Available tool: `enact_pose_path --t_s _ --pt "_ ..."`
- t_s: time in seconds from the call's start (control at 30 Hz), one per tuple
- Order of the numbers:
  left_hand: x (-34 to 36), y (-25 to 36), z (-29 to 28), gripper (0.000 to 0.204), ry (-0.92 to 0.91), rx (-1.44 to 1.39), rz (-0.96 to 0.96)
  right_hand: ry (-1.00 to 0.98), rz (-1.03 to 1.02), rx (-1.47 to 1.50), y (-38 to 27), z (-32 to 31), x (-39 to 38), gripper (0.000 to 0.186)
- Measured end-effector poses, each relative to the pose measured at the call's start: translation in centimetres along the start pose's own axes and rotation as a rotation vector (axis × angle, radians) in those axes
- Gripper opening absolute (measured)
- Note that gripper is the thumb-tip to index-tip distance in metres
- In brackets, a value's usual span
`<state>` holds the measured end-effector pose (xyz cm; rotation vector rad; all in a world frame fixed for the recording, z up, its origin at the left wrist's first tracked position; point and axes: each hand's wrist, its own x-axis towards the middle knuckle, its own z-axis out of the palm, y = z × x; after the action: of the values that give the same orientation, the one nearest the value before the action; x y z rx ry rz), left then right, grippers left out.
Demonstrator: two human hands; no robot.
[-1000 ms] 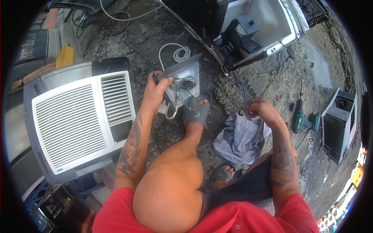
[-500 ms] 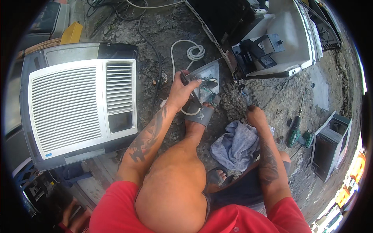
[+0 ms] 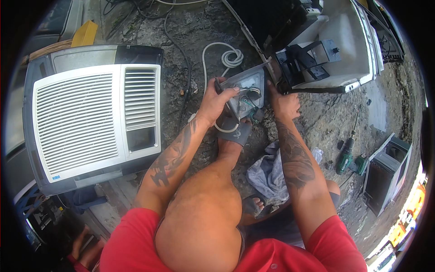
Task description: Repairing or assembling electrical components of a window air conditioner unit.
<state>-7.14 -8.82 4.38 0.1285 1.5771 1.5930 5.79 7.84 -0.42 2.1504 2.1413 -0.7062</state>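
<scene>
- Fingers (image 3: pixel 230 92) of the left hand (image 3: pixel 211 106) are clamped on the left edge of a grey sheet-metal panel (image 3: pixel 247 83), thumb on the near face.
- That panel is tilted up between the two hands, just above a foot in a grey slide sandal (image 3: pixel 235 134). Its face has a round dark part (image 3: pixel 254 94) plus some thin green wires, which is a bit of a tangle.
- Right hand (image 3: pixel 285 106) is just past the panel's right edge, index pointing up by the open casing, other fingers curled. Can't tell if anything's pinched in there.
- White cord (image 3: pixel 232 58) is coiled on the rough ground (image 3: pixel 326 119), just beyond the panel.
- That open casing (image 3: pixel 353 56) is white inside, with a black bracket (image 3: pixel 294 63) in it.
- Rumpled grey cloth (image 3: pixel 266 176) sits under the right forearm.
- Off to the right: green cordless drill (image 3: pixel 345 157), long bit fitted, beside a boxy metal frame (image 3: pixel 384 179).
- Far left: window air conditioner (image 3: pixel 81 120), white louvred front facing up.
</scene>
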Motion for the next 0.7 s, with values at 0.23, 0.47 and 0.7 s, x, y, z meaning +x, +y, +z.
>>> enact_pose_path --t_s 0.23,0.47,0.7 --pt "0.9 -0.2 -1.0 0.063 -0.035 -0.127 -0.107 -0.171 -0.092 0.081 2.3 -0.1 1.7 0.064" --pt "2.7 -2.7 -0.9 0.07 -0.083 -0.087 -0.039 -0.706 -0.115 0.488 2.1 -6.0 3.1 0.024" --pt "3.2 -3.8 0.1 0.07 -0.152 -0.019 -0.064 -1.006 0.309 0.785 1.2 -8.1 2.2 0.024"
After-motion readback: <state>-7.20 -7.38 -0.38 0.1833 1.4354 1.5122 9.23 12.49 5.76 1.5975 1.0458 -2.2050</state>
